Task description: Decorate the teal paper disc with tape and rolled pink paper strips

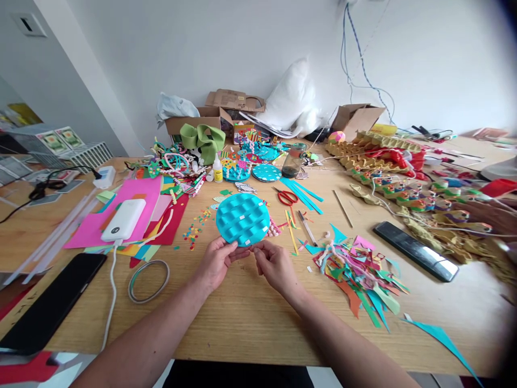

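A round turquoise disc (238,215) with raised woven-looking strips and a few small white tabs is held tilted above the table. My left hand (216,263) grips its lower edge, thumb on the front and fingers underneath. Close to the lower right edge, my right hand (275,267) is closed in a pinch; whatever its fingertips hold is hidden. Behind the disc lie paper fish shapes (245,187) and a second turquoise disc (266,172). Small coloured paper dots (194,229) are scattered to its left, and pink beads (276,227) show at its right.
Right of my hands are red-handled scissors (287,198), a pen (307,228), a heap of paper scraps (359,275) and a phone (416,250). At left are a white power bank (123,220), a tape roll (148,281) and another phone (52,302). A glue bottle (217,169) stands behind.
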Demonstrator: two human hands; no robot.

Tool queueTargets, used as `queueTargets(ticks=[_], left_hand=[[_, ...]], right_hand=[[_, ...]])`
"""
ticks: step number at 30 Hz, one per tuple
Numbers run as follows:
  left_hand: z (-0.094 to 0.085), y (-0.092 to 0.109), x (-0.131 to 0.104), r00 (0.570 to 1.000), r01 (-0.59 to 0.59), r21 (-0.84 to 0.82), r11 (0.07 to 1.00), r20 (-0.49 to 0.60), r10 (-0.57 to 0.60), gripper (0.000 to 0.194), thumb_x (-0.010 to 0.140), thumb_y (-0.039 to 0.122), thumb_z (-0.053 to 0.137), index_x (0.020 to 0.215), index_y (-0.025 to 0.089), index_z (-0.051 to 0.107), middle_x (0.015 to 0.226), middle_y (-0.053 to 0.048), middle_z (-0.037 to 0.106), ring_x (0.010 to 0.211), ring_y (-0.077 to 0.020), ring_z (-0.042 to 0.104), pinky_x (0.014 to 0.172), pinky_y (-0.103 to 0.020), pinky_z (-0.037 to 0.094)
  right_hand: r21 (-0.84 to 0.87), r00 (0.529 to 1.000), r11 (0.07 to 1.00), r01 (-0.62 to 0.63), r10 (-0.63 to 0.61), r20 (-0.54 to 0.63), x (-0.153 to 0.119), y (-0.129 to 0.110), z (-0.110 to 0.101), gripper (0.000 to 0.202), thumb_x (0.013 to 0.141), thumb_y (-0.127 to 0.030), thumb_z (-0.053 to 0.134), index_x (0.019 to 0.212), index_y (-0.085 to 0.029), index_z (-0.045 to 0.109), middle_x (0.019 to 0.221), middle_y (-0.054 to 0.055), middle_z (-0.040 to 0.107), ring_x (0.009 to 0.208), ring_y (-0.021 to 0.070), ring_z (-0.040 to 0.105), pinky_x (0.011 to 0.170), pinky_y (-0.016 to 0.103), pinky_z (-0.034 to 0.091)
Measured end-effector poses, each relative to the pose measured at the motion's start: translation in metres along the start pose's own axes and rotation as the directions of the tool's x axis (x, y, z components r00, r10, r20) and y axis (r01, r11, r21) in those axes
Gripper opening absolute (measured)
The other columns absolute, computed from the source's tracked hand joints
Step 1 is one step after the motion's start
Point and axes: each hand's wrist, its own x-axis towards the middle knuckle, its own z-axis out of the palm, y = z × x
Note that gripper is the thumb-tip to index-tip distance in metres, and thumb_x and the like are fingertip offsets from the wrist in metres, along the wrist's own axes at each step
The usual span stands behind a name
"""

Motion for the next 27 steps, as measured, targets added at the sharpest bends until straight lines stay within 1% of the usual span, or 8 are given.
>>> queueTargets(ticks=[6, 11, 17, 23, 27], left_hand=[[-0.0019, 0.0032, 0.0002, 0.999, 0.041, -0.056, 0.998, -0.026, -0.043, 0.019, 0.071, 0.015, 0.069, 0.089, 0.010, 0.066, 0.091, -0.012, 0.074, 0.087, -0.0252, 0.070, 0.081, -0.038, 0.055], [-0.0034, 0.0018, 0.0012, 0.998, 0.044, -0.044, 0.998, -0.037, -0.046, 0.020, 0.071, 0.015, 0.067, 0.091, 0.010, 0.066, 0.093, -0.013, 0.073, 0.090, -0.0258, 0.070, 0.080, -0.037, 0.055], [-0.0017, 0.0000, 0.0012, 0.997, 0.051, -0.043, 0.998, -0.058, -0.053, 0.021, 0.071, 0.014, 0.067, 0.092, 0.009, 0.066, 0.094, -0.013, 0.073, 0.088, -0.0251, 0.070, 0.074, -0.033, 0.056], [-0.0007, -0.0014, 0.0000, 0.998, 0.026, -0.015, 1.000, -0.064, -0.027, 0.021, 0.071, 0.016, 0.068, 0.092, 0.010, 0.066, 0.095, -0.014, 0.073, 0.090, -0.0257, 0.069, 0.077, -0.035, 0.056], [-0.0006, -0.0011, 0.0005, 0.998, 0.013, -0.004, 1.000, -0.064, -0.013, 0.024, 0.071, 0.018, 0.069, 0.093, 0.010, 0.066, 0.096, -0.013, 0.072, 0.091, -0.0258, 0.069, 0.077, -0.035, 0.056]], right_hand=[[0.017, 0.997, 0.997, 0.069, -0.070, 0.015, -0.0014, -0.0026, 0.0020, 0.023, 0.090, -0.028, 0.041, 0.080, -0.016, 0.058, 0.048, -0.005, 0.047, 0.044, 0.0087, 0.044, 0.048, 0.020, 0.034], [0.000, 0.996, 0.996, 0.090, -0.090, 0.001, -0.0021, 0.0022, 0.0045, 0.024, 0.092, -0.030, 0.040, 0.079, -0.018, 0.056, 0.050, -0.005, 0.048, 0.046, 0.0091, 0.045, 0.050, 0.020, 0.035], [-0.057, 0.994, 0.993, 0.101, -0.103, -0.034, -0.0025, 0.0060, 0.0073, 0.024, 0.092, -0.030, 0.042, 0.077, -0.018, 0.057, 0.051, -0.005, 0.048, 0.047, 0.0100, 0.046, 0.051, 0.021, 0.034], [-0.122, 0.991, 0.986, 0.118, -0.124, -0.043, -0.0030, 0.0066, 0.0064, 0.025, 0.091, -0.030, 0.041, 0.081, -0.018, 0.060, 0.052, -0.003, 0.051, 0.047, 0.0112, 0.048, 0.049, 0.021, 0.033], [-0.188, 0.986, 0.970, 0.155, -0.164, -0.030, -0.0038, 0.0055, 0.0048, 0.027, 0.092, -0.029, 0.039, 0.087, -0.018, 0.063, 0.058, 0.000, 0.057, 0.051, 0.0122, 0.052, 0.050, 0.021, 0.034]])
